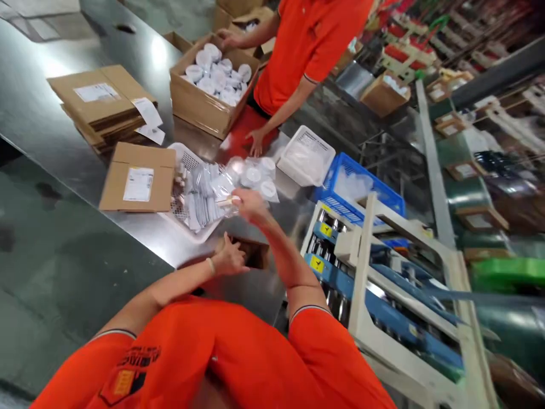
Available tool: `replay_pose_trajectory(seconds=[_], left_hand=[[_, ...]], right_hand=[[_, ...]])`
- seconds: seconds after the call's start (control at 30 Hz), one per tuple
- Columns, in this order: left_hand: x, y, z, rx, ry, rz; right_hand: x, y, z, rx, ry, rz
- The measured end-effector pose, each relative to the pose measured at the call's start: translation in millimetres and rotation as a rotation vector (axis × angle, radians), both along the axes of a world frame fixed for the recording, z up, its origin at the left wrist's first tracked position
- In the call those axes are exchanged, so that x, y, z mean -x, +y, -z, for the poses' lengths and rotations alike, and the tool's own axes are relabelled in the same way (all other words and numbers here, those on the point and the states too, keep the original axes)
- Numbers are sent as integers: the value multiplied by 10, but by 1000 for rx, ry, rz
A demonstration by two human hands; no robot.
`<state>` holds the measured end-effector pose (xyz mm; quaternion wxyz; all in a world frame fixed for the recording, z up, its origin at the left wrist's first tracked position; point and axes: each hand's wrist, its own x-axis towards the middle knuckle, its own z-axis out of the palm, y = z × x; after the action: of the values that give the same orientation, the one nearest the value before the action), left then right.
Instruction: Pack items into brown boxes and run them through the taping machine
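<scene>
My right hand (251,205) is closed at the right side of a white perforated basket (207,234), its fingers on a clear plastic packet (227,200). Inside the basket stand many thin white packets (203,199). My left hand (230,257) has its fingers spread over the edge of a small open brown box (258,255) just in front of me, and nothing shows in its grasp. Round white items in clear bags (255,175) lie beyond my right hand.
Flattened cartons (102,96) are stacked at the left, with another carton (164,170) beside the basket. A co-worker (313,51) stands across the metal table near a large box (196,108) of round white items. A white tray (306,153), blue crate (389,196) and roller machine (340,278) are at the right.
</scene>
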<state>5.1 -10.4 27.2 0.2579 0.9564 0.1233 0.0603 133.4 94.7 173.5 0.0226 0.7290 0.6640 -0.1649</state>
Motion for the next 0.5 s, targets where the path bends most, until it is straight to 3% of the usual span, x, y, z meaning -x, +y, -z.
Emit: replay_pose_trajectory(seconds=[0.1, 0.17, 0.23, 0.3, 0.37, 0.43, 0.5], left_hand=[[-5, 3, 78, 45, 86, 27], [9, 19, 87, 48, 121, 35], [33, 31, 77, 26, 117, 31], [56, 34, 64, 2, 103, 21], [69, 36, 59, -6, 94, 21], [70, 38, 60, -2, 89, 25], [65, 40, 64, -1, 87, 18]], right_hand=[[-490, -897, -287, 165, -141, 76], [-499, -1346, -213, 365, -186, 148], [-346, -1609, 15, 501, -183, 189], [-173, -1701, 248, 540, -159, 195], [-93, -1638, 358, 542, -143, 183], [-135, -1406, 324, 461, -151, 208], [-238, -994, 233, 212, -150, 267]])
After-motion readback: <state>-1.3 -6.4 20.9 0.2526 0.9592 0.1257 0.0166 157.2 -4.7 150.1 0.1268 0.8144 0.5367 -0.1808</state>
